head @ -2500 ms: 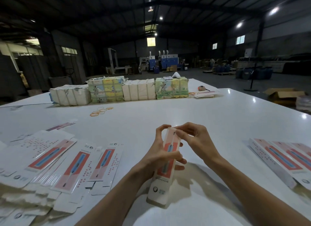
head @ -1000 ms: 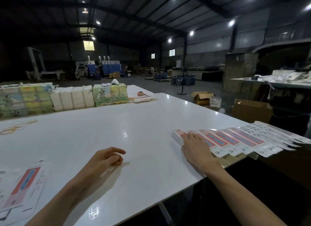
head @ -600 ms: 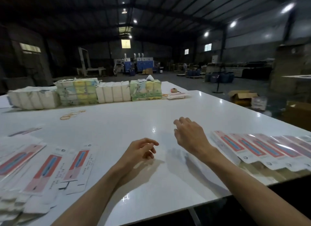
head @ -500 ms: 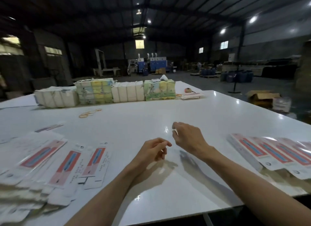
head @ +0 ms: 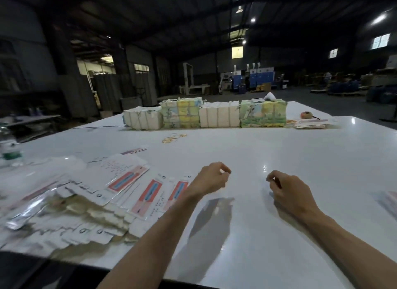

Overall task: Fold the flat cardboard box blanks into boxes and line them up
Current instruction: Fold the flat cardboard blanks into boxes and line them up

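Many flat blanks (head: 126, 179) fanned; white, red-striped.

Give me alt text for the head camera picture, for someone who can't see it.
The left hand and right hand hover empty over a white table, fingers loosely curled. Flat box blanks lie fanned at left; wrapped bundles line the far edge.

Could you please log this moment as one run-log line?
left hand: empty, beside flat box blanks | right hand: empty, over white table
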`<state>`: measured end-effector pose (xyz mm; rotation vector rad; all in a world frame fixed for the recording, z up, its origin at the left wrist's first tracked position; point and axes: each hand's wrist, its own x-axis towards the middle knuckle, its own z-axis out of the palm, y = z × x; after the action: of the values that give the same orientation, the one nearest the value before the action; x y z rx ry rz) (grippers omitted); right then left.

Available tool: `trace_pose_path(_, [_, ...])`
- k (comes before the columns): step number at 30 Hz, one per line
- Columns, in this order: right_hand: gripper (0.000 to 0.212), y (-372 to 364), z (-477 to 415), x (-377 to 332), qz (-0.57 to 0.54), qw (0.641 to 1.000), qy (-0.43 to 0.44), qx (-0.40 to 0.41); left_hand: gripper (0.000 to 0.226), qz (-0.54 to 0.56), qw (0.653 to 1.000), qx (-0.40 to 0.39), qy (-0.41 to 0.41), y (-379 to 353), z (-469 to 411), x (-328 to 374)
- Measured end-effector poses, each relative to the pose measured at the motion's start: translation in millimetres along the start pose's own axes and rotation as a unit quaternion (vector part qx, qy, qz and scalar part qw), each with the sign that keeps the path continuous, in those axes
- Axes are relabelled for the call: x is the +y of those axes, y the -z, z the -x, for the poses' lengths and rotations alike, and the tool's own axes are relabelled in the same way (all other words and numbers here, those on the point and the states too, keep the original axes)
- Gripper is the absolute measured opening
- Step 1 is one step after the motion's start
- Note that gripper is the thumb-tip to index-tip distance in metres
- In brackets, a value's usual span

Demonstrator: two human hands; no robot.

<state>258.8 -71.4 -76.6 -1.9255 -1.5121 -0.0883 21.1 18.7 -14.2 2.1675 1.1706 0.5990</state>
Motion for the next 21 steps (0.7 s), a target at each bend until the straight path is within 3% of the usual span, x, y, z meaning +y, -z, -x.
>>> trace_pose_path(3, [0.022, -1, -1, 2, -0.035, 0.999, -0.008, 0.004, 0.037, -0.215, 0.972, 0.04, 0.082, 62, -2, -33])
trace_pose_path(8, [0.023, -1, -1, -2, -0.05, 0.999, -0.004, 0.004, 0.047, -0.403, 0.87, 0.11, 0.26, 130, 29, -89])
trace_pose_path(11, [0.023, 0, -1, -4, -0.056, 0.998, 0.0, 0.005, 0.049, -0.423, 0.843, 0.125, 0.307, 144, 41, -106])
trace_pose_path(14, [0.022, 2, 0, -5, -0.061, 0.998, 0.0, 0.0, 0.059, -0.394, 0.852, 0.118, 0.325, 152, 46, -109])
trace_pose_path(21, [0.022, 4, 2, -4, -0.076, 0.997, 0.015, -0.02, 0.106, -0.337, 0.861, 0.128, 0.359, 178, 46, -111])
